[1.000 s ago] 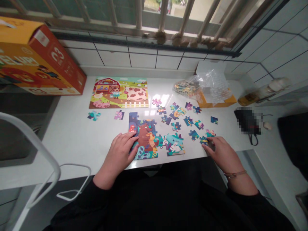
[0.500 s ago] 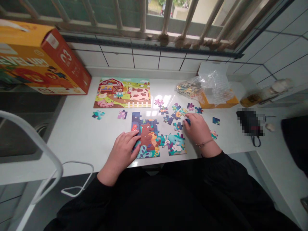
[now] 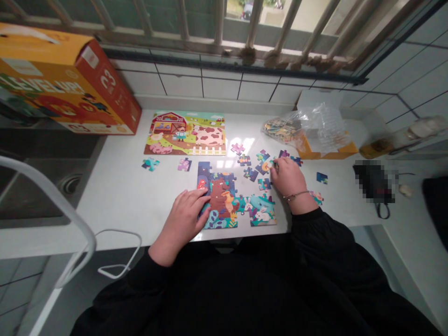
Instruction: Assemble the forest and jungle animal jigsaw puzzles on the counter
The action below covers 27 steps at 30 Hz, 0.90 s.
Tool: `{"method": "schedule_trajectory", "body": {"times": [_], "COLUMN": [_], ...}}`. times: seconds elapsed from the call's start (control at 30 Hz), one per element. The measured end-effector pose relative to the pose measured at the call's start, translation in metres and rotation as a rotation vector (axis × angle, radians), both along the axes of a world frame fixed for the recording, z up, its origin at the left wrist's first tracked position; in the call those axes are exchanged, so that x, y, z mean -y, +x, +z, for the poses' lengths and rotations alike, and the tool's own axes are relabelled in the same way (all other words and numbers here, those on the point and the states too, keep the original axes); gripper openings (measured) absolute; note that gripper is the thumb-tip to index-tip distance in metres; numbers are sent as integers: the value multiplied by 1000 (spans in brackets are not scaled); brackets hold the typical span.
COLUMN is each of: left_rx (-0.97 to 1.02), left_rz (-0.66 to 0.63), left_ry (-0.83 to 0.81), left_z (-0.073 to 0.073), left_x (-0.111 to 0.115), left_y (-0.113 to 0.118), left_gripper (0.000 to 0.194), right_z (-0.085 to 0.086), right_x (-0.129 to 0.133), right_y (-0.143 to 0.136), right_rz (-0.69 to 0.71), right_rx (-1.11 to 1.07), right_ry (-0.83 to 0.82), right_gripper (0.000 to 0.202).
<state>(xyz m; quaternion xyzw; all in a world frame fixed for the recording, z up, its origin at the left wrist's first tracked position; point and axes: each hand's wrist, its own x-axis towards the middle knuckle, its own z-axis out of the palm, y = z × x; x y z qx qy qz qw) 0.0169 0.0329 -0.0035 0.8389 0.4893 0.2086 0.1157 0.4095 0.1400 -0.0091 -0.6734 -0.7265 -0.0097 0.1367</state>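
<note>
White countertop (image 3: 140,200) below a barred window (image 3: 219,23) bears the part-joined puzzle (image 3: 219,191), its left edge under the flat, loosely spread left hand (image 3: 184,217). Right hand (image 3: 289,177) curls over loose pieces (image 3: 250,174), any pinch hidden; apparently a piece-picking step, calling for a fingertip grip.

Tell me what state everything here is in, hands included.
Bear puzzle: partly assembled, gap at lower edge
Loose pieces: scattered
Farm picture: flat, no visible gaps
Plastic bag: holding pieces
Small yellow box: open
Large orange box: upright
Left hand: resting on bear puzzle
Right hand: fingers curled over loose pieces, grip unclear
</note>
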Motion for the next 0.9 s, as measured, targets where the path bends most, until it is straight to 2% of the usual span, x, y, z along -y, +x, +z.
{"method": "schedule_trajectory", "body": {"times": [0.13,0.27,0.37,0.47,0.53,0.63,0.73,0.9], "left_rx": [1,4,6,5,5,3,-1,-7], "left_rz": [-7,-2,-3,-10,-11,-12,-8,-6], "left_ry": [1,1,-2,7,11,9,2,-4], "left_z": [0,0,1,1,1,0,-1,1], "left_x": [0,0,0,0,-1,-1,-1,-1], "left_y": [0,0,0,-1,-1,-1,-1,0], "left_gripper": [31,31,31,31,31,31,32,31], "right_z": [-7,-6,-2,4,9,17,22,25], "right_x": [-1,-5,-9,-10,-8,0,12,40], "right_y": [15,24,29,33,35,39,41,32], "right_rz": [-16,-20,-55,-30,-26,-119,-237,-309], "right_rx": [-40,-85,-165,-230,-257,-341,-540,-1085], "right_ry": [14,-29,-51,-32,-27,-65,-72,-190], "right_gripper": [27,23,43,60,55,40,38,52]}}
